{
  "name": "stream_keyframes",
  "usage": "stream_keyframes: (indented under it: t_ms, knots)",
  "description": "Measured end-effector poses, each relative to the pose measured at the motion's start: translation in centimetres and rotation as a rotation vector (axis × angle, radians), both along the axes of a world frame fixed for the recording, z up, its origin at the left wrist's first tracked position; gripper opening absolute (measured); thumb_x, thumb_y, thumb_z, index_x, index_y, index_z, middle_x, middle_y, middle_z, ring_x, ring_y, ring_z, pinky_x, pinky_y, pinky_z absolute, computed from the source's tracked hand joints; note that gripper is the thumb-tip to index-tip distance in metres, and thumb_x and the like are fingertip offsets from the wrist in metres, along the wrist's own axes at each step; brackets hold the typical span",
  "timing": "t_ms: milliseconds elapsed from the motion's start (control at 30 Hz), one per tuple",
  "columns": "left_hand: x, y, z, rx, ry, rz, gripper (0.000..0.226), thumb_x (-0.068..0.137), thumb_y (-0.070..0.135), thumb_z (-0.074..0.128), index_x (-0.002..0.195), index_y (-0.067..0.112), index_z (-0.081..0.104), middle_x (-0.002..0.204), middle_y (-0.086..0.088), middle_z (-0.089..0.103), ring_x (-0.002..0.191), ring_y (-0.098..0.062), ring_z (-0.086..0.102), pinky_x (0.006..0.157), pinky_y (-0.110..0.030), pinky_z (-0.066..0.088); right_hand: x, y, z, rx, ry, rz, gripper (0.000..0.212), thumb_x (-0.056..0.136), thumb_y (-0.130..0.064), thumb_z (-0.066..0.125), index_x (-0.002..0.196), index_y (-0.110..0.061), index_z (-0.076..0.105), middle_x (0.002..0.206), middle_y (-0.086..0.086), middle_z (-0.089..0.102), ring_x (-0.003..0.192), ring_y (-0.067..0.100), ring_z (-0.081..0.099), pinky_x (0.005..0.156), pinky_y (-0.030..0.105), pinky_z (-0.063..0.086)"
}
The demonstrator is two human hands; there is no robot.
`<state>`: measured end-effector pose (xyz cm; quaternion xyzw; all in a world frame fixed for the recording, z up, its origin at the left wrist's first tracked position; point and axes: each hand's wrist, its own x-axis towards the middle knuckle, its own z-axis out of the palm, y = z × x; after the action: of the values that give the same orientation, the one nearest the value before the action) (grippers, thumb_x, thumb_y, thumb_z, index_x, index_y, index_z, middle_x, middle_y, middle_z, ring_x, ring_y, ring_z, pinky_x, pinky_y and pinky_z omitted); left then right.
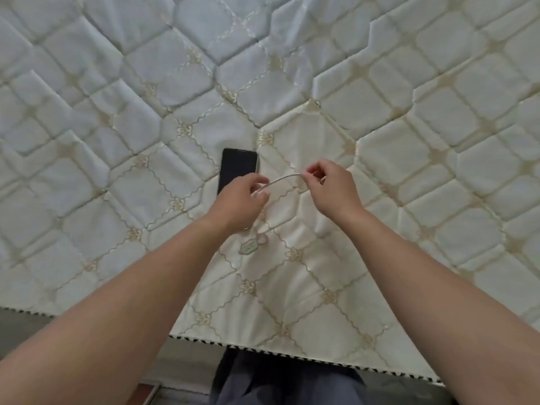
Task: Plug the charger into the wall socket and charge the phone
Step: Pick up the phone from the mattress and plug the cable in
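No writing was legible. The left hand [244,194] and right hand [330,185] each pinched the white cable [282,180] (arched between them); the phone [237,168] lay beside the left fingers.

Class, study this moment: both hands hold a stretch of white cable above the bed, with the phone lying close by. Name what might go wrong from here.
1. The white cable is pinched only between fingertips of the left hand and right hand; it may slip.
2. The phone lies on the soft quilted cover, partly under the left hand, so a tug could shift it.
3. No wall socket is in view; the cable might not reach.
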<state>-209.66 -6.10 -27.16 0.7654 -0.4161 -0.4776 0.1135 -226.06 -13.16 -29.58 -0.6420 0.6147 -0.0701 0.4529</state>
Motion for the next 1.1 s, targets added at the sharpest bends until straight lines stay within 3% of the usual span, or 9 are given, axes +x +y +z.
stream_keyframes:
  t_ms: [67, 167, 300, 433, 600, 767, 867, 967, 1100]
  knots:
    - [0.5, 0.9, -1.9, -0.016, -0.073, 0.018, 0.034, 0.09, 0.029, 0.053, 0.123, 0.022, 0.056, 0.122, -0.002, 0.058, 0.107, -0.016, 0.055, 0.079, -0.023, 0.038, -0.4, 0.0, -2.6, -0.015, 0.141, -0.014, 0.013, 0.089, -0.021, 0.053, 0.091, -0.01, 0.06, 0.095, 0.007, 0.064, 0.085, 0.022, 0.057, 0.072, 0.028, 0.04]
    - [1.2, 2.1, -3.8, -0.055, -0.146, 0.128, 0.036, 0.087, 0.025, 0.056, 0.123, 0.021, 0.055, 0.126, -0.004, 0.055, 0.109, -0.015, 0.052, 0.084, -0.025, 0.038, -1.0, 0.2, -4.7, -0.106, 0.407, 0.077, 0.024, 0.089, -0.022, 0.049, 0.105, -0.006, 0.056, 0.116, 0.018, 0.053, 0.108, 0.037, 0.049, 0.087, 0.044, 0.042]
    - [1.5, 2.6, -5.3, -0.053, -0.296, 0.286, 0.056, 0.078, 0.027, 0.066, 0.129, 0.017, 0.046, 0.131, -0.009, 0.045, 0.122, -0.025, 0.043, 0.099, -0.033, 0.038, -0.3, 1.3, -5.0, -0.211, 0.243, 0.257, 0.028, 0.086, -0.022, 0.053, 0.108, -0.004, 0.054, 0.11, 0.021, 0.052, 0.103, 0.038, 0.048, 0.088, 0.044, 0.039]
    - [0.4, 1.7, -6.1, -0.044, -0.417, 0.287, 0.085, 0.067, 0.04, 0.074, 0.137, 0.016, 0.031, 0.135, -0.01, 0.032, 0.126, -0.029, 0.032, 0.098, -0.037, 0.036, 0.9, 2.7, -5.2, -0.231, 0.157, 0.438, 0.027, 0.087, -0.022, 0.056, 0.11, -0.008, 0.056, 0.108, 0.017, 0.052, 0.098, 0.034, 0.049, 0.083, 0.041, 0.043]
    - [-0.4, 0.7, -7.2, 0.002, -0.528, 0.195, 0.103, 0.062, 0.043, 0.076, 0.142, 0.021, 0.014, 0.142, -0.014, 0.022, 0.127, -0.034, 0.025, 0.095, -0.045, 0.039, 3.0, 2.7, -5.7, -0.067, 0.039, 0.285, 0.018, 0.092, -0.02, 0.046, 0.105, -0.012, 0.057, 0.103, 0.01, 0.064, 0.094, 0.03, 0.058, 0.074, 0.038, 0.044]
    - [0.9, 0.1, -6.6, 0.087, -0.445, 0.199, 0.115, 0.056, 0.044, 0.08, 0.144, 0.031, 0.007, 0.134, -0.016, 0.029, 0.124, -0.038, 0.032, 0.099, -0.046, 0.037, 0.9, 2.7, -4.3, -0.082, -0.033, 0.088, 0.021, 0.09, -0.034, 0.05, 0.103, -0.023, 0.062, 0.094, 0.0, 0.069, 0.088, 0.02, 0.061, 0.065, 0.029, 0.039]
    - [0.5, -0.7, -5.6, 0.127, -0.358, 0.231, 0.113, 0.056, 0.044, 0.078, 0.145, 0.031, 0.009, 0.138, -0.016, 0.031, 0.127, -0.037, 0.035, 0.103, -0.045, 0.035, -1.9, 2.7, -3.2, -0.055, -0.088, -0.07, 0.017, 0.085, -0.036, 0.059, 0.093, -0.025, 0.069, 0.074, -0.004, 0.069, 0.072, 0.012, 0.061, 0.064, 0.028, 0.045]
    - [-1.8, -1.9, -4.6, 0.117, -0.17, 0.303, 0.109, 0.056, 0.044, 0.077, 0.144, 0.03, 0.015, 0.142, -0.011, 0.035, 0.125, -0.031, 0.043, 0.096, -0.039, 0.041, -5.3, 2.9, -2.1, -0.032, -0.119, -0.216, 0.015, 0.08, -0.04, 0.064, 0.083, -0.027, 0.07, 0.054, -0.015, 0.056, 0.056, -0.001, 0.052, 0.054, 0.012, 0.038]
    - [-6.9, -4.1, -3.3, 0.168, 0.034, 0.317, 0.109, 0.055, 0.047, 0.077, 0.142, 0.036, 0.013, 0.138, -0.01, 0.044, 0.117, -0.029, 0.052, 0.085, -0.037, 0.048, -9.5, 4.2, 0.1, 0.006, -0.176, -0.367, 0.007, 0.079, -0.043, 0.065, 0.076, -0.037, 0.066, 0.057, -0.019, 0.059, 0.053, 0.0, 0.052, 0.048, 0.009, 0.037]
